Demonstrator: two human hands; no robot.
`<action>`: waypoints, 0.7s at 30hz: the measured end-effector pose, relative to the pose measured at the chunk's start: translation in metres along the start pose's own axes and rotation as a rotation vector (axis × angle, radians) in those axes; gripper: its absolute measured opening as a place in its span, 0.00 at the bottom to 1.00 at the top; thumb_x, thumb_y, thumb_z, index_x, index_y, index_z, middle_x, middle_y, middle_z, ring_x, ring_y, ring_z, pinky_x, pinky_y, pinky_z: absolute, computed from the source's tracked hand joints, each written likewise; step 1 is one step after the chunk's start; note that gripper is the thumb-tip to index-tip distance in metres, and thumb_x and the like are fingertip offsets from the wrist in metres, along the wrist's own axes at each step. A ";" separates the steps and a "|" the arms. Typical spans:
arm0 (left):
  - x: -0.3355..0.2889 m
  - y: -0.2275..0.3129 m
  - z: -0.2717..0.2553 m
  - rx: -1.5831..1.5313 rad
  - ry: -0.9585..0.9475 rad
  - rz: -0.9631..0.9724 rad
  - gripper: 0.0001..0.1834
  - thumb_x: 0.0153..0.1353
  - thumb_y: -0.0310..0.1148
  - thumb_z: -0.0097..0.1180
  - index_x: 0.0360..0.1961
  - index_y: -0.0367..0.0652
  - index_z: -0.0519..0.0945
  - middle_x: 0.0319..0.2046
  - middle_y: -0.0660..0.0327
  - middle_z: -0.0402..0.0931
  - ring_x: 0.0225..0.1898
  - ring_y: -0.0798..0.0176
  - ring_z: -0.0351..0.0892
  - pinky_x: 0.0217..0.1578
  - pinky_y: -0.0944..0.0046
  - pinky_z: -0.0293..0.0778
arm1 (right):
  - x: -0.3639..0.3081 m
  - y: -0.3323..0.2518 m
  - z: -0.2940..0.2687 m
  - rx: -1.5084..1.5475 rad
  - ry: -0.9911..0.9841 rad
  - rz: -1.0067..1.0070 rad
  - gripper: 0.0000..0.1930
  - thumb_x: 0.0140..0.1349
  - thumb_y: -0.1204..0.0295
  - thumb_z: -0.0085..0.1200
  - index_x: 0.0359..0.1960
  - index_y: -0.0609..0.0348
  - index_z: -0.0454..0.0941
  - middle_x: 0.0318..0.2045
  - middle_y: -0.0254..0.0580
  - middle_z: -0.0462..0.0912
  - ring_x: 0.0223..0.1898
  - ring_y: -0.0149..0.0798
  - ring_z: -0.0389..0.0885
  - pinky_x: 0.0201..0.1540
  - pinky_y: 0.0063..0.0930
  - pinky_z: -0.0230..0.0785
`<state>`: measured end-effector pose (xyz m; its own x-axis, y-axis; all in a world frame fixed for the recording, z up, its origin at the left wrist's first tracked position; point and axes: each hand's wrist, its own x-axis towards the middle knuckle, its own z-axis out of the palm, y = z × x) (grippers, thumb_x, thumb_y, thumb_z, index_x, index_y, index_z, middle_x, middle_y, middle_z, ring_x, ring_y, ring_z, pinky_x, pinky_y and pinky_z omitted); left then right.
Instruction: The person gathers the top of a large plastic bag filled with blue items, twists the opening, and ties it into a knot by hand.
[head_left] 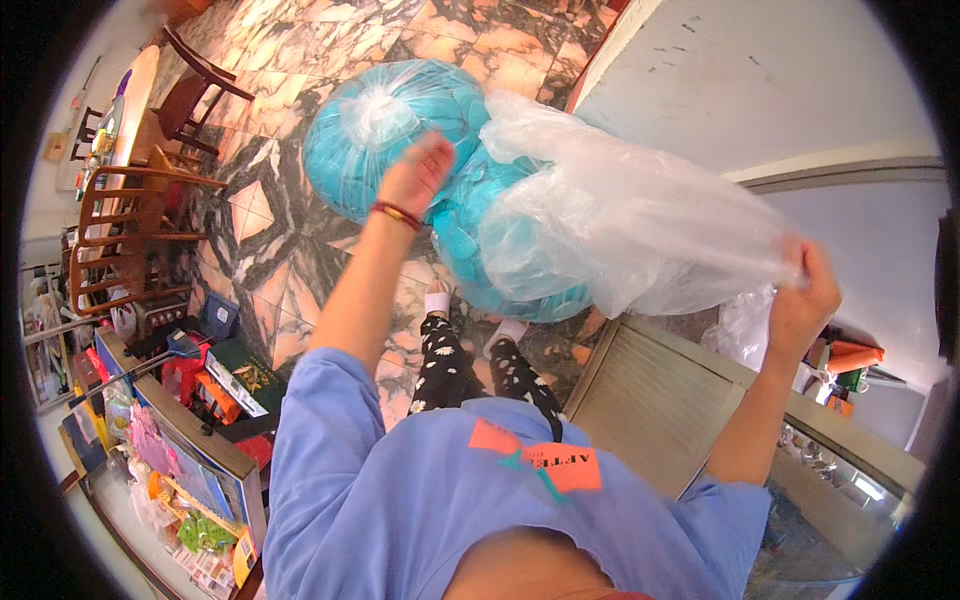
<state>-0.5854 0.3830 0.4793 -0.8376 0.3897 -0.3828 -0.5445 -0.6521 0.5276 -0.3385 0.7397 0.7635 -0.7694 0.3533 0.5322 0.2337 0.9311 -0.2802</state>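
— Where are your hands?

— Both raised in front of me. My left hand [415, 172] is up against the blue bags [400, 130], fingers loosely curled, pressing on the gap between the two of them. I can't tell whether it grips anything or only touches. A red band sits on that wrist.

— And the right?

— My right hand [810, 295] is closed, pinching the far edge of a clear plastic bag [620, 215]. The bag is stretched from that hand leftward, its loose end draped over the nearer blue bag.

— The blue bags themselves?

— Two rounded, tightly filled sacks of blue discs, knotted at the top, touching each other. One lies just beyond my left hand, the other between my hands, partly under the clear plastic. They sit over the marble floor [270, 230].

— Anything else close by?

— A slatted shutter [650, 400] below my right forearm. Wooden chairs [125, 225] well off to the left of my left hand.
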 end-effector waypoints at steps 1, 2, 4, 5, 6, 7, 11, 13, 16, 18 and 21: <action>-0.016 0.011 0.021 0.001 -0.007 -0.006 0.15 0.61 0.30 0.58 0.49 0.40 0.75 0.41 0.61 0.79 0.44 0.64 0.79 0.46 0.62 0.76 | 0.006 0.008 -0.008 0.037 0.001 0.088 0.07 0.60 0.73 0.56 0.31 0.67 0.77 0.24 0.36 0.77 0.27 0.31 0.72 0.33 0.25 0.64; -0.036 0.024 0.050 0.130 0.008 0.125 0.22 0.62 0.34 0.58 0.55 0.40 0.70 0.48 0.58 0.75 0.47 0.61 0.77 0.50 0.58 0.74 | 0.011 0.015 -0.015 0.072 0.001 0.175 0.07 0.60 0.73 0.56 0.32 0.68 0.78 0.25 0.35 0.78 0.28 0.30 0.73 0.33 0.24 0.64; -0.068 0.026 0.036 0.440 0.052 0.196 0.35 0.63 0.45 0.56 0.66 0.42 0.59 0.61 0.54 0.64 0.55 0.56 0.73 0.57 0.49 0.67 | 0.026 0.001 -0.032 0.265 0.073 0.149 0.07 0.61 0.73 0.56 0.34 0.67 0.79 0.27 0.34 0.79 0.29 0.29 0.73 0.33 0.24 0.65; -0.093 -0.003 0.037 0.409 0.078 -0.026 0.37 0.62 0.48 0.56 0.66 0.43 0.59 0.61 0.54 0.65 0.56 0.55 0.71 0.58 0.48 0.66 | 0.032 -0.003 -0.039 0.423 0.140 0.126 0.08 0.61 0.73 0.55 0.36 0.67 0.80 0.28 0.33 0.80 0.29 0.28 0.74 0.34 0.23 0.66; -0.121 -0.023 0.038 0.391 0.113 -0.232 0.39 0.61 0.51 0.57 0.66 0.43 0.59 0.61 0.54 0.65 0.58 0.54 0.69 0.58 0.48 0.64 | 0.040 0.006 -0.044 0.436 0.151 0.122 0.08 0.61 0.73 0.55 0.36 0.67 0.80 0.28 0.33 0.80 0.29 0.28 0.74 0.34 0.23 0.66; -0.114 -0.056 -0.061 0.381 0.036 -0.363 0.46 0.55 0.57 0.61 0.67 0.45 0.57 0.62 0.52 0.64 0.60 0.50 0.65 0.56 0.43 0.65 | 0.052 0.007 -0.053 0.706 0.105 0.107 0.10 0.63 0.71 0.54 0.40 0.65 0.80 0.31 0.34 0.81 0.31 0.29 0.76 0.35 0.23 0.68; -0.191 -0.213 -0.001 0.298 -0.064 -0.912 0.58 0.51 0.67 0.58 0.73 0.53 0.41 0.72 0.44 0.37 0.73 0.45 0.37 0.65 0.33 0.44 | 0.064 -0.036 -0.113 0.953 0.226 0.330 0.17 0.62 0.70 0.52 0.52 0.59 0.78 0.42 0.33 0.81 0.42 0.28 0.77 0.48 0.22 0.66; -0.195 -0.250 0.027 0.103 -0.323 -0.942 0.50 0.56 0.61 0.57 0.72 0.51 0.48 0.70 0.48 0.49 0.70 0.50 0.49 0.64 0.37 0.51 | 0.067 -0.036 -0.133 0.989 0.200 0.271 0.19 0.62 0.70 0.52 0.56 0.58 0.76 0.46 0.32 0.80 0.46 0.28 0.76 0.53 0.22 0.65; -0.177 -0.252 0.065 0.041 -0.534 -0.596 0.32 0.64 0.44 0.55 0.66 0.44 0.62 0.61 0.55 0.68 0.61 0.57 0.68 0.61 0.49 0.64 | 0.059 -0.058 -0.155 0.939 0.138 0.113 0.17 0.65 0.70 0.48 0.55 0.59 0.75 0.46 0.35 0.81 0.46 0.31 0.78 0.51 0.27 0.69; -0.151 -0.202 0.078 -0.178 -0.574 -0.514 0.26 0.64 0.35 0.53 0.61 0.40 0.68 0.58 0.55 0.71 0.57 0.57 0.72 0.60 0.55 0.68 | 0.052 -0.069 -0.161 0.897 0.159 0.093 0.15 0.69 0.69 0.45 0.53 0.59 0.76 0.44 0.38 0.82 0.45 0.32 0.80 0.49 0.31 0.72; -0.126 -0.059 0.077 -0.172 -0.155 -0.279 0.08 0.64 0.29 0.49 0.42 0.39 0.76 0.37 0.61 0.78 0.37 0.66 0.77 0.38 0.67 0.75 | 0.049 -0.044 -0.169 0.734 0.299 0.157 0.19 0.64 0.72 0.50 0.57 0.58 0.75 0.46 0.33 0.80 0.47 0.28 0.76 0.54 0.24 0.65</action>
<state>-0.4511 0.4231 0.5548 -0.6616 0.6535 -0.3676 -0.7488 -0.6015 0.2784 -0.2859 0.7314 0.9366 -0.5439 0.5815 0.6051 -0.2041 0.6077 -0.7675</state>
